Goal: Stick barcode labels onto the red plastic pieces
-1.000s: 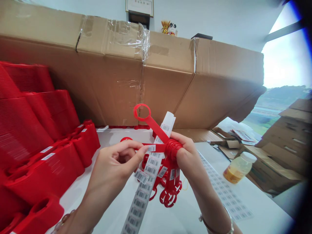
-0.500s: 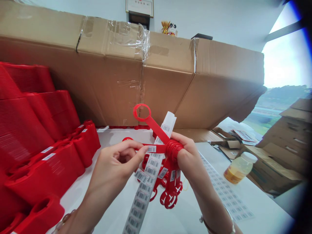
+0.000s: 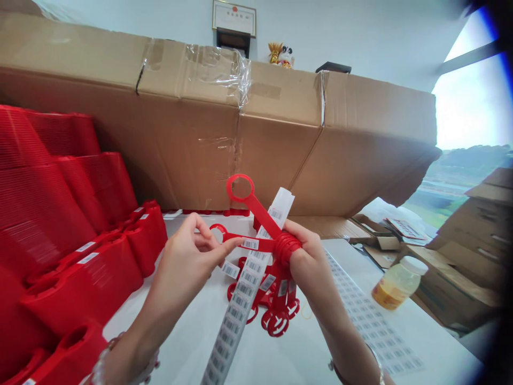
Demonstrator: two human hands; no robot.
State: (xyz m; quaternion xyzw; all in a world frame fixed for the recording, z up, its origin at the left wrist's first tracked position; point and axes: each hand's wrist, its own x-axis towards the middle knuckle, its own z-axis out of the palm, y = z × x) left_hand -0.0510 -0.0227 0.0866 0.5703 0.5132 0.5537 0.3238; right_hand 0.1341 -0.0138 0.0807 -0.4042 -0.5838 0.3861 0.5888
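My right hand (image 3: 310, 256) is closed around a bundle of red plastic straps with ring ends (image 3: 286, 247). One strap (image 3: 258, 211) points up and left, ending in a ring. Another strap (image 3: 264, 245) reaches left and carries a white barcode label (image 3: 250, 243). My left hand (image 3: 192, 248) has its thumb tip at that label's left end, with the index finger raised apart from it. A long strip of barcode stickers (image 3: 236, 315) runs behind the straps, its upper end by my right fingers. Several labelled red straps (image 3: 276, 310) hang or lie below my right hand.
Red plastic pieces (image 3: 96, 256) are stacked at the left. A large cardboard box (image 3: 276, 144) spans the back. On the right, a sheet of labels (image 3: 372, 326) lies on the white table (image 3: 436, 342) by a bottle of yellow liquid (image 3: 398, 283). Cartons (image 3: 452, 272) stand beyond.
My left index finger has lifted off the strap, while the thumb stays at the label. The right hand keeps its hold on the bundle. The view has tilted up slightly.
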